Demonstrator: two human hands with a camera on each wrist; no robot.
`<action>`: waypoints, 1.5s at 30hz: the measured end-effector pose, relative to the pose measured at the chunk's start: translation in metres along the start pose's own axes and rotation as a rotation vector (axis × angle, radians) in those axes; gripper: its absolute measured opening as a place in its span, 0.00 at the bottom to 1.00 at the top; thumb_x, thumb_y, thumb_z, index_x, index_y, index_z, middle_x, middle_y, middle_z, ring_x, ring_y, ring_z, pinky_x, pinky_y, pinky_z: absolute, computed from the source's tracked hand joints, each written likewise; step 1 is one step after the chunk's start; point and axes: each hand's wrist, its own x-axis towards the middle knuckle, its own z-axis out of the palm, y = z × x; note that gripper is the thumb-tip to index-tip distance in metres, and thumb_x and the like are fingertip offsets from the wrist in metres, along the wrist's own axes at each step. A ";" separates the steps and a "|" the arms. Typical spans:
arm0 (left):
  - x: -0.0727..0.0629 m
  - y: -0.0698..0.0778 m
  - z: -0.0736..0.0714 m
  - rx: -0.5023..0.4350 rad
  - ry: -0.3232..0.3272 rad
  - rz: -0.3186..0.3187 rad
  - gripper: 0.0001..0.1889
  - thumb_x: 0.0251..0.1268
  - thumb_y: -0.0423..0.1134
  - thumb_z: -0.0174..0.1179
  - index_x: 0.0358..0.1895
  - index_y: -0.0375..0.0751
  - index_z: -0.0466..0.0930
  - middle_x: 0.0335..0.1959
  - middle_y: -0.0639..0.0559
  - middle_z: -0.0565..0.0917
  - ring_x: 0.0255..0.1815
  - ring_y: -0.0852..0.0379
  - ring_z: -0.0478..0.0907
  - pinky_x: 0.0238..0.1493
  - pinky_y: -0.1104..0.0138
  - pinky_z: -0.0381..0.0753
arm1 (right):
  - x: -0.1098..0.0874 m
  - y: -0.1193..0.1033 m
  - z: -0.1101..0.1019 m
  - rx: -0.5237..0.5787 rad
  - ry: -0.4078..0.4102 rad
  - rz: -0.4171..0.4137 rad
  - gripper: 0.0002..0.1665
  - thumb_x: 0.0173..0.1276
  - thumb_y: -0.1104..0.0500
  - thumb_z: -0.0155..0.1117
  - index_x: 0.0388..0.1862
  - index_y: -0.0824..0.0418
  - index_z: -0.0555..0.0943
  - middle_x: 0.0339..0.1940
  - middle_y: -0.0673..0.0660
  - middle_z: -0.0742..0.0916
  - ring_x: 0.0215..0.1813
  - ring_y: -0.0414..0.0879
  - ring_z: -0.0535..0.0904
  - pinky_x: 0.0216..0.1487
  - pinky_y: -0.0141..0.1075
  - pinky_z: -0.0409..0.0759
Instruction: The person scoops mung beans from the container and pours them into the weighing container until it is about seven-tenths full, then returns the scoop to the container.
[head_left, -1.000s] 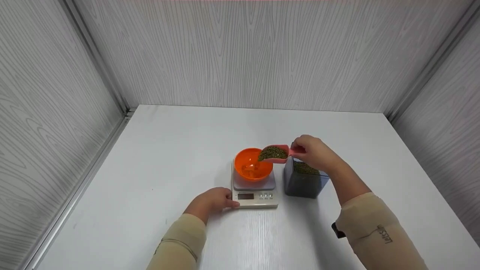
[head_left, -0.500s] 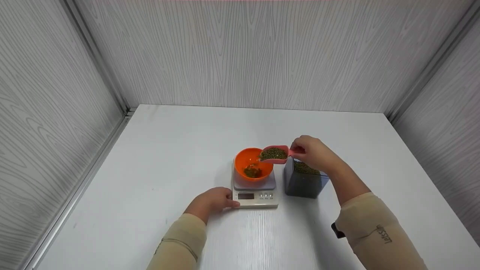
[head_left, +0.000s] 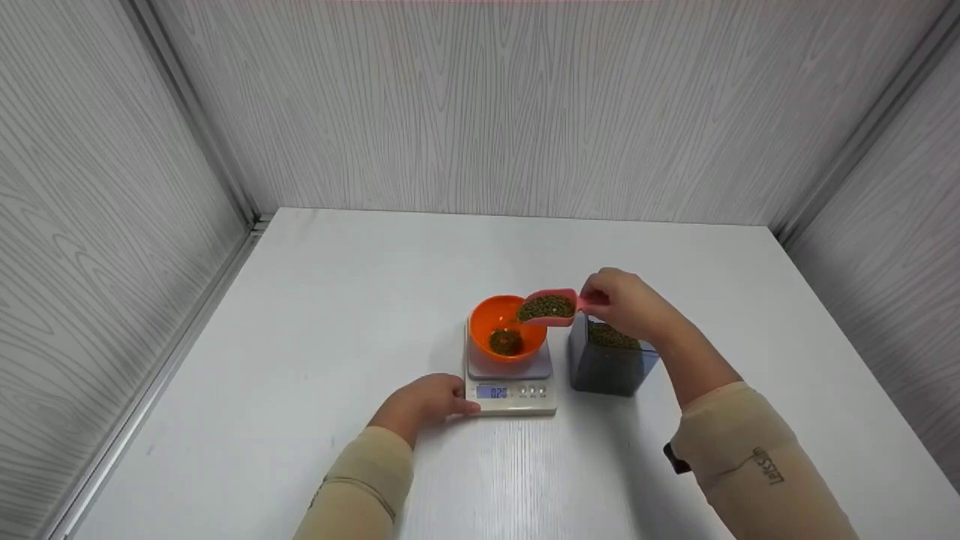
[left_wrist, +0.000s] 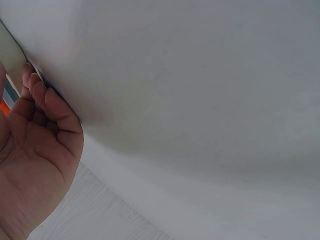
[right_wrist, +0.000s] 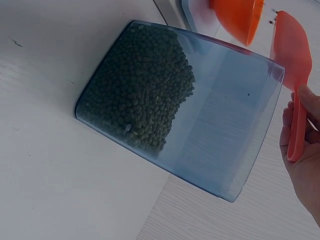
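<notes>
My right hand (head_left: 626, 304) grips the handle of a pink scoop (head_left: 562, 321) heaped with small green beans that look like mung beans. Its tip is tilted over an orange bowl (head_left: 484, 315), and in the right wrist view a few beans drop from the scoop (right_wrist: 292, 45). A small pile of beans (head_left: 506, 343) lies in the bowl. The bowl stands on a white kitchen scale (head_left: 517, 406) with its display lit. At the scale's front left corner, my left hand (head_left: 427, 399) holds the edge; the left wrist view shows its fingers (left_wrist: 57, 105) curled there.
Right of the scale stands a clear bluish bin (head_left: 607, 375), partly filled with beans (right_wrist: 135, 90), under my right hand. The white table (head_left: 337, 300) is bounded by grey wood-grain panels (head_left: 480, 112) at the back and sides.
Beans have gone from the scoop into the bowl, where a pile has formed. The scale's display, dark before, is now lit with digits. Both hands have barely moved.
</notes>
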 end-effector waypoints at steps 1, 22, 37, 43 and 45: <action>0.000 0.000 0.000 0.001 0.000 0.001 0.15 0.54 0.52 0.63 0.26 0.46 0.72 0.23 0.52 0.70 0.32 0.53 0.69 0.34 0.62 0.64 | 0.000 0.000 0.000 0.000 -0.001 0.002 0.08 0.62 0.61 0.62 0.40 0.61 0.79 0.35 0.56 0.79 0.38 0.48 0.73 0.43 0.42 0.76; -0.002 0.001 -0.001 0.026 0.014 0.032 0.16 0.55 0.51 0.62 0.24 0.44 0.71 0.21 0.53 0.68 0.29 0.55 0.67 0.32 0.64 0.63 | 0.001 -0.001 -0.003 -0.054 0.011 -0.043 0.08 0.62 0.62 0.62 0.39 0.62 0.79 0.34 0.56 0.78 0.38 0.48 0.74 0.42 0.41 0.76; 0.000 0.000 0.000 0.003 0.018 0.019 0.17 0.54 0.53 0.62 0.23 0.45 0.70 0.22 0.53 0.67 0.31 0.54 0.67 0.33 0.64 0.62 | 0.002 -0.004 -0.005 -0.072 -0.011 -0.031 0.08 0.62 0.61 0.62 0.40 0.61 0.79 0.35 0.56 0.78 0.38 0.48 0.73 0.42 0.41 0.76; -0.001 0.001 0.000 -0.004 0.020 0.006 0.17 0.54 0.52 0.63 0.24 0.45 0.70 0.21 0.53 0.67 0.30 0.54 0.67 0.33 0.63 0.62 | 0.002 -0.003 -0.005 -0.071 -0.010 -0.034 0.07 0.62 0.62 0.61 0.39 0.61 0.79 0.34 0.55 0.78 0.38 0.48 0.73 0.42 0.41 0.76; -0.001 0.001 0.001 -0.005 0.020 0.001 0.17 0.53 0.52 0.63 0.24 0.45 0.70 0.21 0.53 0.68 0.30 0.54 0.68 0.33 0.63 0.63 | 0.003 -0.004 -0.004 -0.074 -0.015 -0.024 0.07 0.62 0.62 0.61 0.39 0.61 0.79 0.35 0.55 0.78 0.38 0.48 0.73 0.42 0.41 0.76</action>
